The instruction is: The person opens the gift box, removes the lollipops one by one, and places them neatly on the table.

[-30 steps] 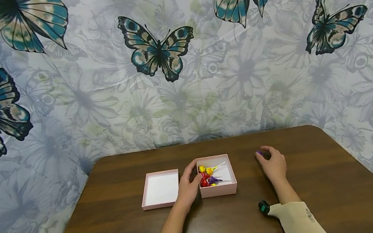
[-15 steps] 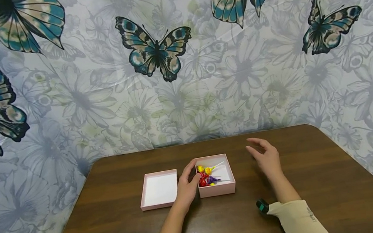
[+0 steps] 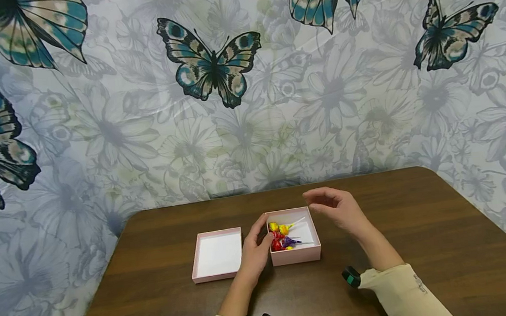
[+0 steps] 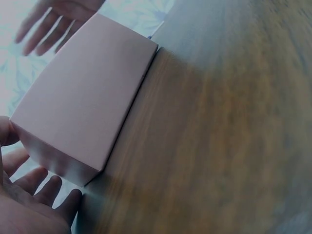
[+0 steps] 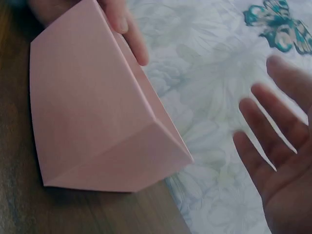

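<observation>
A pink open box (image 3: 296,256) sits on the table with several wrapped lollipops (image 3: 278,240) in its left part, their wrappers yellow, red and purple. My left hand (image 3: 255,252) holds the box at its left side, its thumb over the rim and the other fingers along the outer wall. In the left wrist view, these fingers (image 4: 48,190) lie against the short side. Just beyond the box's right rim hovers my right hand (image 3: 337,211). The right wrist view shows its fingers (image 5: 263,126) spread and holding nothing, apart from the box.
The pink-edged lid (image 3: 219,256) lies left of the box, its white inside facing up. All of this stands on a brown wooden table (image 3: 182,314). Behind the table hangs a cloth (image 3: 139,156) printed with flowers and butterflies.
My right hand has moved left across the table to the box's right side. A small purple thing seen at its fingertips a second ago no longer shows. My left hand stays put.
</observation>
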`<state>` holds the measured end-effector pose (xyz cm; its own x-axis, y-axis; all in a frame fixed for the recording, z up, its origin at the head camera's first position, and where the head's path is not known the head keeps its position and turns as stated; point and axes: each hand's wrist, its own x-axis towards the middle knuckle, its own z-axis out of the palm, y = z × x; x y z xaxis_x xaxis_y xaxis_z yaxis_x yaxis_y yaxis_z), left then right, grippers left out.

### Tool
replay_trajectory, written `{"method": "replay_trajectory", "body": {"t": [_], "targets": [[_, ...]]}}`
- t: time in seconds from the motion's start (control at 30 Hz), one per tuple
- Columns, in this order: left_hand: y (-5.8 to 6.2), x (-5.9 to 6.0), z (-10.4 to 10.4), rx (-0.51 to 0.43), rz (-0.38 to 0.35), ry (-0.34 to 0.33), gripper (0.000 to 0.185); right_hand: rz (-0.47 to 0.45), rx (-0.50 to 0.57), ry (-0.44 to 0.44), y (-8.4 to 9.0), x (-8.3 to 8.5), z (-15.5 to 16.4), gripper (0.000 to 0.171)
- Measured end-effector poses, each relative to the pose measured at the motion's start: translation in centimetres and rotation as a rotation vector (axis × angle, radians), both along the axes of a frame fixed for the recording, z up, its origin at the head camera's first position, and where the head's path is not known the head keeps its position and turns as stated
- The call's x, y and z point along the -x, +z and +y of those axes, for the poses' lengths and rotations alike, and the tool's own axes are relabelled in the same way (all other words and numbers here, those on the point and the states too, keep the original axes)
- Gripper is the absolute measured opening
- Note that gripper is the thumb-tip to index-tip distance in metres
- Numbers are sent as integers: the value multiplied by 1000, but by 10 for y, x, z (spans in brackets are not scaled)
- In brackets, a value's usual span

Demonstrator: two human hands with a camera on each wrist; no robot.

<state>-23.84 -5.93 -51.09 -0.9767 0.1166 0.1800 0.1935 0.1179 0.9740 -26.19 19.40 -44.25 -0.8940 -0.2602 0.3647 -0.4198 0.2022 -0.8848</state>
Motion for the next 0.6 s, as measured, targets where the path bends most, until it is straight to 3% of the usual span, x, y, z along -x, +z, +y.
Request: {"method": "replay_trajectory", "body": {"t": [0.3, 0.4, 0.47, 0.6], "targets": [[1, 0, -2, 11, -17, -3, 50, -48, -202, 379, 4, 13, -23, 29], [2, 0, -2, 9, -20, -3, 51, -87, -262, 462, 3, 16, -28, 29], [11, -5, -1, 17, -17, -8, 51, -115, -297, 504, 3, 18, -30, 30], [12, -4, -2, 24, -21, -9, 51, -140, -358, 581, 3, 21, -35, 31]]}}
